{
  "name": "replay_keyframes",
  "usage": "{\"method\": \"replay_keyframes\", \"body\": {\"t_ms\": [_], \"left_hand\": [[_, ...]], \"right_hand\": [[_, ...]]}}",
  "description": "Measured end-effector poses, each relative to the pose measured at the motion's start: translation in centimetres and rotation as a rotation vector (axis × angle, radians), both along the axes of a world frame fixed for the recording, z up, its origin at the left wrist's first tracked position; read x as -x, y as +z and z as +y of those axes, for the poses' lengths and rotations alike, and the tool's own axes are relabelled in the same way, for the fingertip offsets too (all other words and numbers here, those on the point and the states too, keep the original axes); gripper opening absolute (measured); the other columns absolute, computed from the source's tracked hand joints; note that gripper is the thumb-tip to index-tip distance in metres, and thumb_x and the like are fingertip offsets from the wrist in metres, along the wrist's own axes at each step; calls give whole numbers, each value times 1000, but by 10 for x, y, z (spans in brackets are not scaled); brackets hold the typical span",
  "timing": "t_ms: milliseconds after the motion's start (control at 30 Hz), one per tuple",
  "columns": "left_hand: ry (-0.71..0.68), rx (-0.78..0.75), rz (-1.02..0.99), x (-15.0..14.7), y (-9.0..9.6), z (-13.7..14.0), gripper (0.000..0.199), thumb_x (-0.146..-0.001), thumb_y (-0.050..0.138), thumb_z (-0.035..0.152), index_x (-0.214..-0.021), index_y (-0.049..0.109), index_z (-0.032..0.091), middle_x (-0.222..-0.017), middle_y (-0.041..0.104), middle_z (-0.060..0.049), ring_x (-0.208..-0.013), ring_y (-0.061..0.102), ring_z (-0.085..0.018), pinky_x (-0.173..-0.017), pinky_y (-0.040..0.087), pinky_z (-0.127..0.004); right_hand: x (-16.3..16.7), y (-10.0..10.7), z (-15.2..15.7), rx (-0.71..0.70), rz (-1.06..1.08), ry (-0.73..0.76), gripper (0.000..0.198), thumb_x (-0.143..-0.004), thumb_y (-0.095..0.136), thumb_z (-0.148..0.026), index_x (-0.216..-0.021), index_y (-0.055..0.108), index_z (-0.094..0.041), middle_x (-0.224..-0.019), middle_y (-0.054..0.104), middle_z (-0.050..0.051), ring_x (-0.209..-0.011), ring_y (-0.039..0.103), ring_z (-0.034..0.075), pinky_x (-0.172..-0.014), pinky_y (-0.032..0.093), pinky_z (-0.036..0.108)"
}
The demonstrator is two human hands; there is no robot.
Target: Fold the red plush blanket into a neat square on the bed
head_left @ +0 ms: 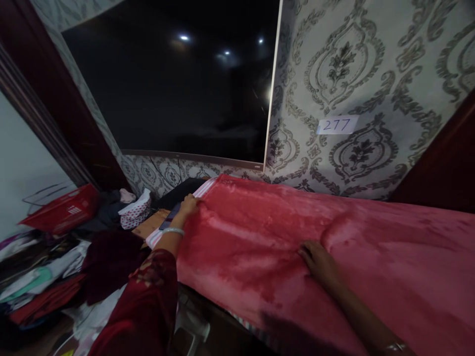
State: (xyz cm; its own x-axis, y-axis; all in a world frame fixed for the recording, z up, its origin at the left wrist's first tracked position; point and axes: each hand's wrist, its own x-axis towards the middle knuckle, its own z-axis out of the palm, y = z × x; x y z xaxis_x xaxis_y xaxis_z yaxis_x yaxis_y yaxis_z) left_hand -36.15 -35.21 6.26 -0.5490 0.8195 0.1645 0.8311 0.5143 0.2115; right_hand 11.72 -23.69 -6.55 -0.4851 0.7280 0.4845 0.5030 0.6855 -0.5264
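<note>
A plush red blanket (241, 232) lies spread over a long raised surface below the television. My left hand (189, 205) is at its far left edge, fingers closed on the cloth beside a striped border (204, 189). Farther right, my right hand (313, 254) rests on the middle of the blanket. Its bent fingers pinch the plush, and creases run out from them. Just left of my left wrist lies a dark flat object (170, 216), partly hidden by the hand.
A large television (178, 89) hangs on the patterned wall (345, 64). Piled clothes (48, 277) and a red basket (61, 210) stand at the left. A polka-dot cloth bag (135, 212) sits near the blanket's left end. Below its front edge is a white stool (193, 326).
</note>
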Motion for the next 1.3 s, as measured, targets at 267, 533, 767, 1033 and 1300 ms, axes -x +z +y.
{"method": "replay_keyframes", "body": {"t_ms": [267, 533, 767, 1033, 1300], "left_hand": [[-190, 114, 243, -31, -4, -1, 28, -83, 57, 22, -105, 74, 26, -133, 58, -12, -128, 44, -32, -105, 33, -49], [-172, 71, 360, -28, 5, -4, 31, -84, 46, 10, -104, 69, 15, -112, 68, -19, -114, 55, -31, -97, 37, -46], [-161, 12, 459, -32, 43, -11, 33, -91, 37, 13, -110, 64, 14, -112, 65, -19, -114, 53, -32, -94, 38, -45], [-133, -44, 535, -53, 96, -28, 34, -95, 32, 15, -114, 60, 15, -115, 63, -16, -113, 54, -30, -94, 39, -39], [-132, -206, 583, -75, 159, -37, 34, -91, 33, 15, -108, 63, 12, -114, 62, -18, -113, 53, -33, -95, 41, -43]], "right_hand": [[0, 2, -1, -9, -1, 13, 30, -90, 44, -41, -89, 68, -21, -94, 71, 10, -88, 64, 26, -81, 52, 40], [1, 9, -1, -6, -28, 36, 25, -89, 46, -33, -87, 68, -22, -93, 71, 10, -88, 64, 25, -81, 52, 38], [6, 22, 0, 4, -44, 29, 28, -89, 46, -28, -99, 71, -21, -102, 72, 10, -97, 64, 25, -90, 50, 39], [-4, 68, -3, -92, 55, -37, 24, -89, 43, -28, -75, 63, -23, -83, 67, 8, -84, 59, 23, -80, 47, 34], [-29, 117, -14, -189, 199, -182, 20, -87, 42, -31, -81, 59, -23, -88, 68, 9, -84, 61, 24, -77, 47, 35]]}}
